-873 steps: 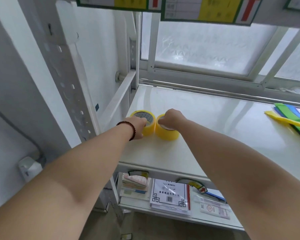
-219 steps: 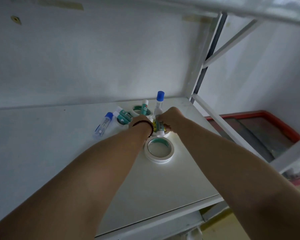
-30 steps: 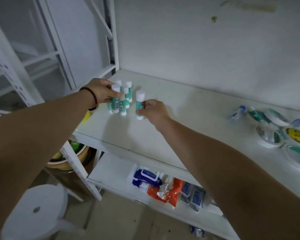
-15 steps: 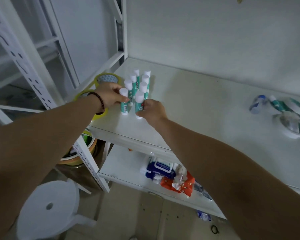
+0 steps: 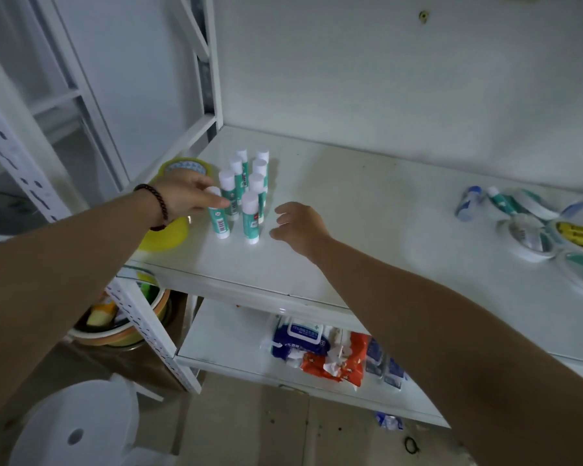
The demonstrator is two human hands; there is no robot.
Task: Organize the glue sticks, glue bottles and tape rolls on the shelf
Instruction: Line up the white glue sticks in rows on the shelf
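Several white-capped teal glue sticks [image 5: 239, 183] stand upright in two rows at the left end of the white shelf [image 5: 367, 237]. My left hand [image 5: 186, 196], with a bead bracelet on the wrist, pinches the top of the front-left glue stick [image 5: 220, 223]. My right hand [image 5: 298, 225] hovers open just right of the front-right glue stick [image 5: 250, 216], not touching it. Two yellow tape rolls sit left of the sticks: one behind my left hand [image 5: 182, 166], one under my wrist [image 5: 165, 237]. At the far right lie white tape rolls [image 5: 527, 237], a blue-capped glue bottle [image 5: 466, 203] and more sticks.
A perforated white shelf post [image 5: 142, 317] stands at the front left corner. The lower shelf holds wipe packets [image 5: 320, 348]. A bowl [image 5: 122, 327] and a white stool [image 5: 74, 428] are on the floor to the left. The wall closes the shelf's back.
My right hand has let go of the front-right glue stick and drawn back to the right. My left hand stays on the front-left stick. The camera has shifted slightly.
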